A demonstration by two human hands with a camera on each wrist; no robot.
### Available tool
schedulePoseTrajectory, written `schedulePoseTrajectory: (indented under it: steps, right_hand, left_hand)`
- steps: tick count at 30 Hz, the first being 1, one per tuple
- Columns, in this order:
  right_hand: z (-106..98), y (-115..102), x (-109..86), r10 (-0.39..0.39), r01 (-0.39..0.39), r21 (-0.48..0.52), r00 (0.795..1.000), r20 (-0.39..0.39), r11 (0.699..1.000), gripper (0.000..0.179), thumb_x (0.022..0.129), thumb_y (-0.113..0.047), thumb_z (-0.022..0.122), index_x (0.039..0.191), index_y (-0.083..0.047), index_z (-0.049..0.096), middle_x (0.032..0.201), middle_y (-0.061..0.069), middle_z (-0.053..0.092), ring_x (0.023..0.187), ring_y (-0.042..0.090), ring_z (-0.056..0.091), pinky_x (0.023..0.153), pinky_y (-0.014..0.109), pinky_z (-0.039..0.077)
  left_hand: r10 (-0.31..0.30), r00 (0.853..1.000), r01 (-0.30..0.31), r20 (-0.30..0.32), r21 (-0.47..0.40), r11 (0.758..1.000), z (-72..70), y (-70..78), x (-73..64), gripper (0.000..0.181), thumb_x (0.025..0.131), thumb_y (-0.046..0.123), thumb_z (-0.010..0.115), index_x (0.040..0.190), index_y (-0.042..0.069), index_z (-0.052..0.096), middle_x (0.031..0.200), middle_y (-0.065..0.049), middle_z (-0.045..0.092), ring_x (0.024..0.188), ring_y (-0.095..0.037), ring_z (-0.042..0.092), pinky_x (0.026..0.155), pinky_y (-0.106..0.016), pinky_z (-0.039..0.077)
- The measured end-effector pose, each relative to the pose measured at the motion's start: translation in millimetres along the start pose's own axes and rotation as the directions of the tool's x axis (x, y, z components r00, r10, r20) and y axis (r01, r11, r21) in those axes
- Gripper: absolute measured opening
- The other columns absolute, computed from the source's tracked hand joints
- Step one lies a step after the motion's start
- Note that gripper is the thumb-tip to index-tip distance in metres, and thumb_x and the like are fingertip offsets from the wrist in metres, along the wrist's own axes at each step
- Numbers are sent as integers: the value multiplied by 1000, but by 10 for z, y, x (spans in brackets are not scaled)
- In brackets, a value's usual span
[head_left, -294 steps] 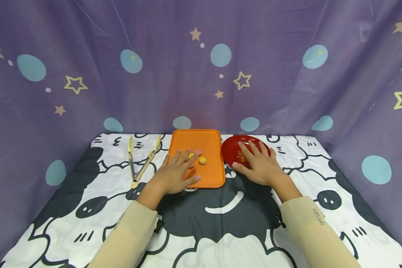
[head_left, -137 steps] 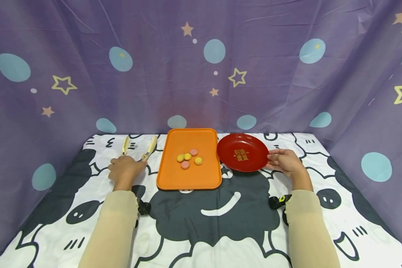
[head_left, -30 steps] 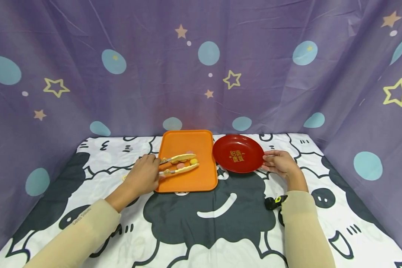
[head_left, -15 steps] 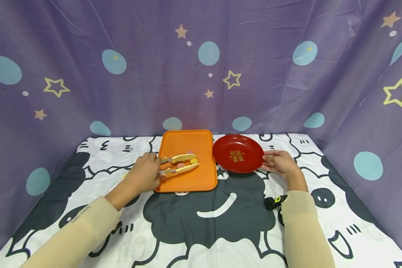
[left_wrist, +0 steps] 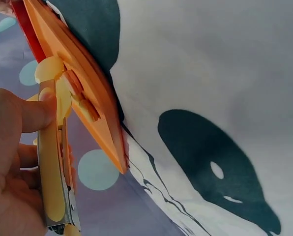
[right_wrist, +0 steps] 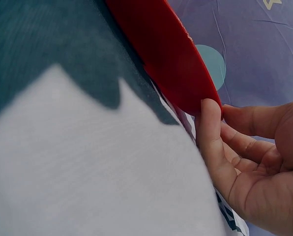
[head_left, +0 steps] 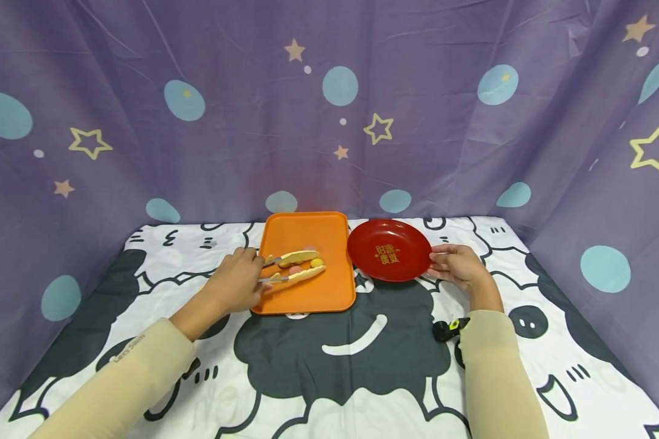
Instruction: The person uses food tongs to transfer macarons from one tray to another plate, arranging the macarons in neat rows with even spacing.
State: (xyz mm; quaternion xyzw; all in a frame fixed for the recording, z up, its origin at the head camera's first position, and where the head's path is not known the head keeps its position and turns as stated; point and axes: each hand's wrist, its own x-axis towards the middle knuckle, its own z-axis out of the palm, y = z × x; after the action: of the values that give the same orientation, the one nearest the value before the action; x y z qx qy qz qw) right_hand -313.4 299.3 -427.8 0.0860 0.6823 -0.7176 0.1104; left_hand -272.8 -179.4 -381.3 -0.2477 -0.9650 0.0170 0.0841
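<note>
My left hand (head_left: 236, 283) grips a pair of tongs (head_left: 302, 256) with yellow tips and metal arms. In the left wrist view, the thumb lies along the yellow grip of the tongs (left_wrist: 52, 172). Their spread tips reach over an orange tray (head_left: 307, 228), on either side of small macarons. A yellow macaron (head_left: 316, 263) shows near the tip ends, and a pink macaron (head_left: 295, 269) sits between the arms; others are partly covered. My right hand (head_left: 464, 268) pinches the right rim of a red plate (head_left: 387, 235) with gold characters; thumb and fingers meet at its edge (right_wrist: 205, 93).
The plate stands right beside the tray's right edge, near the back of the table. A white cloth (head_left: 384, 402) with black cartoon sheep covers the table. Behind it hangs a purple curtain (head_left: 225, 158) with stars and blue dots.
Both hands were first spread over tray and plate. Then the right took the plate's rim and the left the tongs, which moved right over the tray. Little differs over the last second.
</note>
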Motion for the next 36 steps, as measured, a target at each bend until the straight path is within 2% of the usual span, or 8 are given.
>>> schedulePoseTrajectory:
  steps: [8,19,28,36]
  right_hand:
    - [11,-10,-6,6,-6,-4,1000,-1,1000,44,103,0,53,143,12,40,92,5,69,76,17,73,78,33,60]
    - [4,-7,11,15,-15,5,1000,-4,1000,44,103,0,54,143,11,41,94,6,69,76,18,73,76,33,60]
    - [-2,-7,18,11,-11,-6,1000,-8,1000,42,103,-1,55,142,10,44,94,6,69,77,19,74,78,34,60]
    - [-12,2,28,19,-20,-19,1000,-6,1000,47,103,-2,55,146,10,40,95,5,69,78,19,73,80,35,59]
  left_hand:
    - [7,1000,-7,10,4,1000,-38,26,10,42,86,29,79,108,-4,68,103,-16,60,97,-36,54,83,-53,48]
    - [-3,1000,4,21,-22,1000,-34,28,-1,42,88,28,77,112,-5,68,108,-18,61,104,-38,55,88,-56,47]
    - [-7,999,7,32,-10,1000,-43,-23,-11,44,87,30,78,113,-5,68,99,-14,58,91,-32,52,77,-48,46]
    - [10,999,-10,30,-13,1000,-40,-73,-16,43,88,31,78,111,-4,68,97,-14,59,88,-32,53,77,-49,48]
